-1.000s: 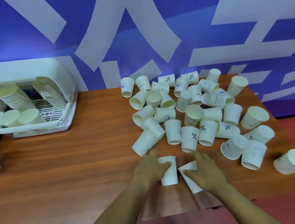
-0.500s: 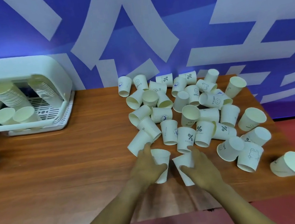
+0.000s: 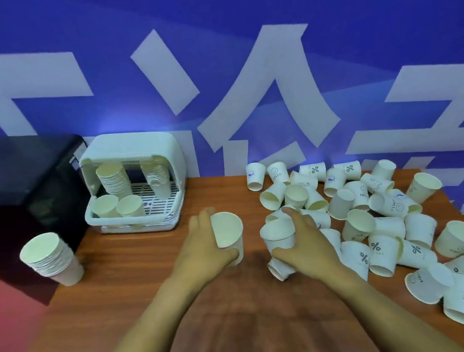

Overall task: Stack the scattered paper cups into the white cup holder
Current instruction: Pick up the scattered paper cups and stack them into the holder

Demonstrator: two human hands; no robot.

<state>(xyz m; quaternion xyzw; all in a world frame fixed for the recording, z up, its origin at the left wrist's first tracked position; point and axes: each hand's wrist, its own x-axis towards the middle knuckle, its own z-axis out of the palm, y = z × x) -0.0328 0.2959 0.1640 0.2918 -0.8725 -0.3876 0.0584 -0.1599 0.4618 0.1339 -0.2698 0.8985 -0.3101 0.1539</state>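
The left hand [image 3: 205,251] is gripping an upright paper cup [image 3: 228,236]; the right hand [image 3: 305,243] is curling round another cup [image 3: 278,233]. Scattered cups [image 3: 379,214] are crowding the wooden table [image 3: 126,280] on the right. The white cup holder [image 3: 133,183] is sitting far left, a loose cup stack [image 3: 52,260] near it.

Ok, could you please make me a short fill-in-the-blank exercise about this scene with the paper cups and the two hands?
1. The left hand holds one white paper cup with its opening facing ____.
2. The white plastic cup holder stands at the table's far ____ corner.
3. The scattered paper cups lie on the brown ____ table.
4. The right hand grips a ____ paper cup.

Missing words: up; left; wooden; white
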